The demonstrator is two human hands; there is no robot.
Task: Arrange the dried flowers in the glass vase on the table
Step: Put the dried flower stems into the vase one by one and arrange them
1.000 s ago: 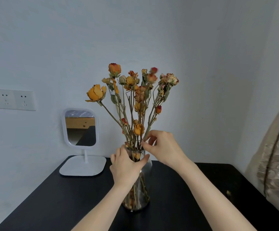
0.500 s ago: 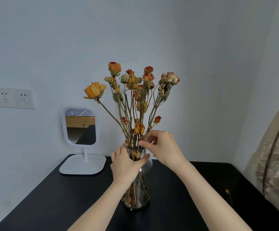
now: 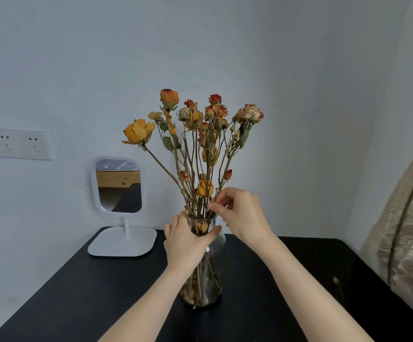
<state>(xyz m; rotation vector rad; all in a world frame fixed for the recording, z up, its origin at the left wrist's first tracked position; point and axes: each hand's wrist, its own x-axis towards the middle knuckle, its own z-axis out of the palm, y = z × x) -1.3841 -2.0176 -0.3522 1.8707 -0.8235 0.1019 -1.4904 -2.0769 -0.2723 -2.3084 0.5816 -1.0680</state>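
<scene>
Where the black table [image 3: 77,292] meets the pale wall, a beige quilted fabric [image 3: 410,230] bulges in at its right edge. Near the middle of the table stands the glass vase [image 3: 211,290], upright, and the dried flowers [image 3: 195,116] are already in it: orange, yellow and reddish roses on thin brown stems that fan out above the rim, with one large yellow bloom [image 3: 138,132] leaning out to the left. Behind and left of the vase, well apart from it, a white stand mirror [image 3: 119,186] sits on its flat base. A white double socket plate [image 3: 15,144] is on the wall further left. The left hand [image 3: 185,240] is wrapped around the neck of the vase, its thumb across the front of the glass. The right hand [image 3: 242,213] pinches a stem just above the rim between thumb and forefinger, the other fingers curled. A small dried scrap [image 3: 335,280] lies on the table near the fabric.
</scene>
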